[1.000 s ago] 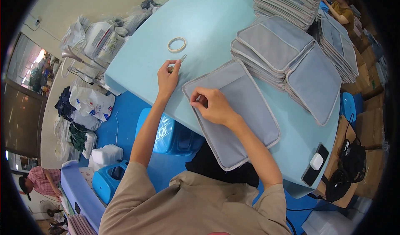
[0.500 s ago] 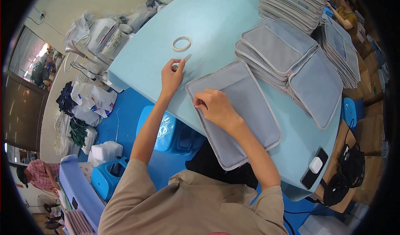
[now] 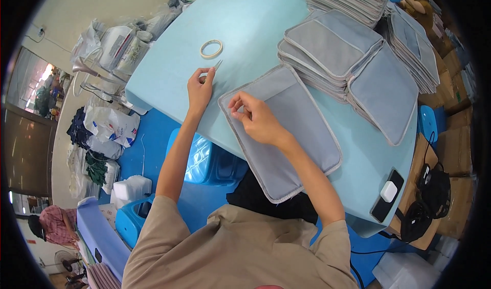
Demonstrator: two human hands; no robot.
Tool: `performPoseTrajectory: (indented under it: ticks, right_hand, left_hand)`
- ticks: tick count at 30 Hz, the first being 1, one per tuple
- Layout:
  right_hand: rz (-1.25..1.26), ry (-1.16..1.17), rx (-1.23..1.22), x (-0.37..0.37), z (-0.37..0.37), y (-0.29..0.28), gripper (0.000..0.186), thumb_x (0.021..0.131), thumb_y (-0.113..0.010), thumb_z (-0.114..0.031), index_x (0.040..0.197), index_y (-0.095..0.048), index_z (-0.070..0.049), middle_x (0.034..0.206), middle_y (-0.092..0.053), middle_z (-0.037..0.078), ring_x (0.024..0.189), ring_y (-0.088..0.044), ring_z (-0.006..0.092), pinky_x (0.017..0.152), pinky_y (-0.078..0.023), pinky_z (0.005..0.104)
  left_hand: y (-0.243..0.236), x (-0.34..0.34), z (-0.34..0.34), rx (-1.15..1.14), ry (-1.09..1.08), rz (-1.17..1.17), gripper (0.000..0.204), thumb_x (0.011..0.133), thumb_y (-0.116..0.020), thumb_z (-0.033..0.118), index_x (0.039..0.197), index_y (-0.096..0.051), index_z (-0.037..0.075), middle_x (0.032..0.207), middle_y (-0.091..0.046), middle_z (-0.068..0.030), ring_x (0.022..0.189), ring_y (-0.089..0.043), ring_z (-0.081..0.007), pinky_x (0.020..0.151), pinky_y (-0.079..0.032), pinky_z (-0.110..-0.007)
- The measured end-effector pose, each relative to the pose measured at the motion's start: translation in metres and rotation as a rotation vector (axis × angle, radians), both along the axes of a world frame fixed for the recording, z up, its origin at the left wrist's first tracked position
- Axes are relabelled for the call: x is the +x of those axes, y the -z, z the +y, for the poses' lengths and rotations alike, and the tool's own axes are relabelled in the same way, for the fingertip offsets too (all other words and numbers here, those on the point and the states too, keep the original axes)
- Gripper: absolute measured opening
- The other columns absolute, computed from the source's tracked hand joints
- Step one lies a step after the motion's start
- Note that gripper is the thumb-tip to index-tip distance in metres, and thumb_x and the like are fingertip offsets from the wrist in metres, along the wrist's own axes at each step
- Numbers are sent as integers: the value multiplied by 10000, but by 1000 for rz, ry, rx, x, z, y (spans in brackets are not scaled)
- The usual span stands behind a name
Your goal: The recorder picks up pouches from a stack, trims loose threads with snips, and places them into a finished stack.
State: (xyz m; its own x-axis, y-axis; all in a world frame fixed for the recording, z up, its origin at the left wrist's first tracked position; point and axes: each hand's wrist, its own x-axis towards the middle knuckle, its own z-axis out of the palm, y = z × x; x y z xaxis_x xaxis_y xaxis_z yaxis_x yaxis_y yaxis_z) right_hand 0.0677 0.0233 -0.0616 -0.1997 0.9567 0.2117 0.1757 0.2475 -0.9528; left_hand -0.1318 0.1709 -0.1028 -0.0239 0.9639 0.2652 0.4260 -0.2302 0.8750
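Note:
A grey fabric panel (image 3: 302,135) with piped edges and a band across its far part lies at the table's near edge, partly overhanging it. Over its upper left part is my right hand (image 3: 260,120), with curled fingers and thumb and forefinger close together; anything pinched there is too small to make out. My left hand (image 3: 199,90) is closed around small pointed snips (image 3: 218,65), to the left of the panel. The metal tips point away and to the right, while the fingers hide most of the handle. A roll of tape (image 3: 210,57) lies just beyond the tips.
Piles of similar grey panels (image 3: 332,43) cover the right side of the pale blue table (image 3: 169,79). A phone (image 3: 381,209) with a white case (image 3: 388,191) on it is near the right corner. Blue stools (image 3: 199,161) stand below. Co-workers (image 3: 56,225) are at far left and far right.
My view has shifted slightly, so the table and the things on it appear a little further up and left. My right hand has turned a little over the panel; the left still grips the snips.

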Motion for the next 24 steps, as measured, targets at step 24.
performPoseTrajectory:
  ticks: [24]
  right_hand:
    - [-330, 492, 325, -41, -155, -15, 385, 904, -773, -7, 1269, -655, -37, 1134, -714, 114, 1070, -671, 336, 909, -547, 466]
  left_hand:
    - [5, -2, -2, 22, -5, 61, 375, 1026, -726, 425, 1062, -775, 55, 601, -580, -8, 569, -478, -120, 562, -362, -350]
